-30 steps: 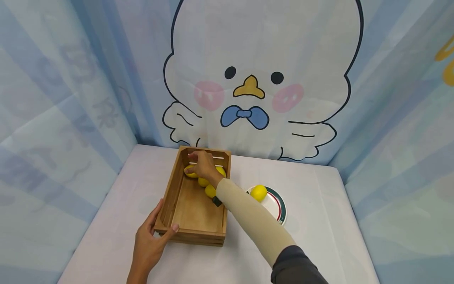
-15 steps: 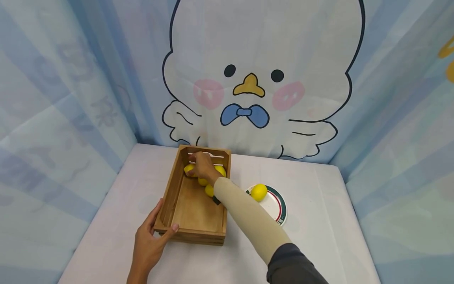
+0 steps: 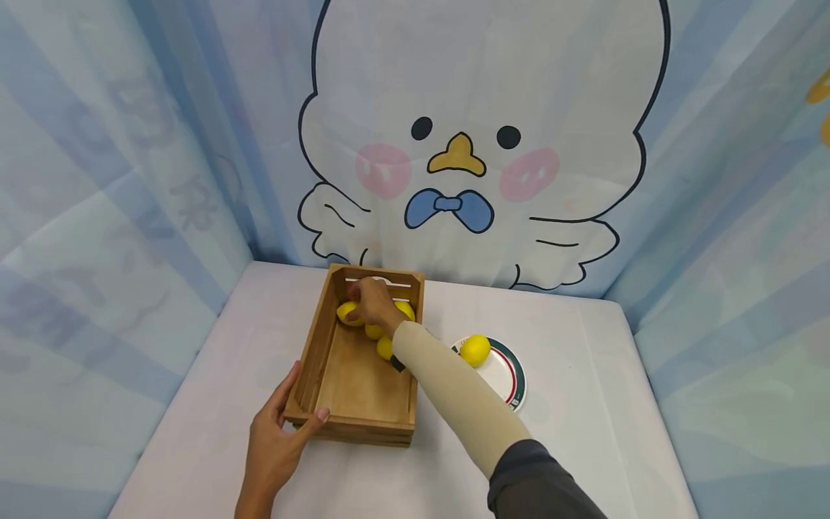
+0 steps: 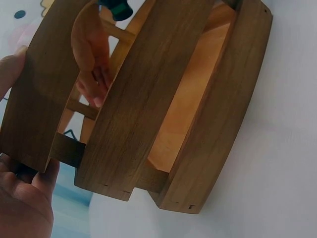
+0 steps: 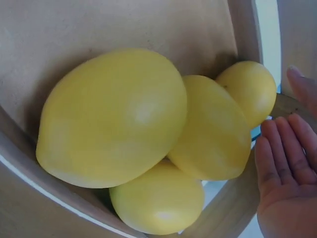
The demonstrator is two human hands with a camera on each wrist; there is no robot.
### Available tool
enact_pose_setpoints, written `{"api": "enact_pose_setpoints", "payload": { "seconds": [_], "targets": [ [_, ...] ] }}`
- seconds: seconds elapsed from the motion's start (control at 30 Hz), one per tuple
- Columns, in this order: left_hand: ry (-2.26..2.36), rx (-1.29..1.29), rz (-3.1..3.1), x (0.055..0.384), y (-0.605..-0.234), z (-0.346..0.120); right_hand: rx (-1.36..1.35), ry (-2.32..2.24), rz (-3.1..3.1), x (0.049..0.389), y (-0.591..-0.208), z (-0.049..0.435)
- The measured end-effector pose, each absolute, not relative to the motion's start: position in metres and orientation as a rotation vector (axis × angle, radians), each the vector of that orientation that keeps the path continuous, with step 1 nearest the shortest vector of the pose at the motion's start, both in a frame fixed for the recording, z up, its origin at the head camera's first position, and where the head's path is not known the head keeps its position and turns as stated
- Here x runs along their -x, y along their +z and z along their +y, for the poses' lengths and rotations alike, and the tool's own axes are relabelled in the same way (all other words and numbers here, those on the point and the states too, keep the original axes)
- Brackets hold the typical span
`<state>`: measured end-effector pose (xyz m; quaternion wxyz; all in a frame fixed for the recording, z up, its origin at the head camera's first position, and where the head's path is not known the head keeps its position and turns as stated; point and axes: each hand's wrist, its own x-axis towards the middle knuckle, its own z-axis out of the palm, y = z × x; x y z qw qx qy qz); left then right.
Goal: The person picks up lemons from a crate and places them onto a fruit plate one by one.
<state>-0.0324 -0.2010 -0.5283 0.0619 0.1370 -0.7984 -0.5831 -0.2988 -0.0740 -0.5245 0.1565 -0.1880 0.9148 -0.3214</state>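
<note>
A wooden crate [image 3: 363, 431] stands on the table with several yellow lemons in its back half. My left hand [image 3: 277, 443] holds its front left corner, thumb over the front board and fingers along the side; the left wrist view shows the fingers [image 4: 30, 188] at the slats. My right hand [image 3: 372, 301] reaches into the back of the crate, right by the back-left lemon [image 3: 346, 313]. In the right wrist view, its fingers [image 5: 290, 153] are extended beside the farthest lemon [image 5: 250, 91], thumb apart. A large lemon [image 5: 114, 119] fills that view's foreground.
To the right of the crate, a white plate [image 3: 516, 382] with a green and red rim bears one lemon [image 3: 475, 350]. The right forearm, in a beige sleeve [image 3: 457, 396], crosses the crate's right wall. A printed curtain [image 3: 454, 86] hangs behind the white table [image 3: 570, 346].
My right hand stays at the back-left lemon, with only slight finger and forearm shifts. The left hand, crate and plate keep their places; the head view shifts slightly.
</note>
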Motion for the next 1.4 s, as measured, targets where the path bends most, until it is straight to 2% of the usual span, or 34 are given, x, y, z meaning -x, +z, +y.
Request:
{"api": "enact_pose_setpoints", "payload": {
  "seconds": [0.47,1.07,1.4],
  "targets": [
    [-1.756,-0.412,-2.409,0.035,-0.5284,-0.2019,0.566,-0.921,2.591,0.3014,-0.5257,-0.0732],
    [-1.783,-0.423,-2.415,0.0349,-0.5276,-0.2022,0.833,-0.658,2.493,0.3009,-0.5292,-0.069],
    [-1.789,-0.414,-2.402,0.0345,-0.5298,-0.2016,0.893,-0.644,2.398,0.2955,-0.5293,-0.0667]
  ]
}}
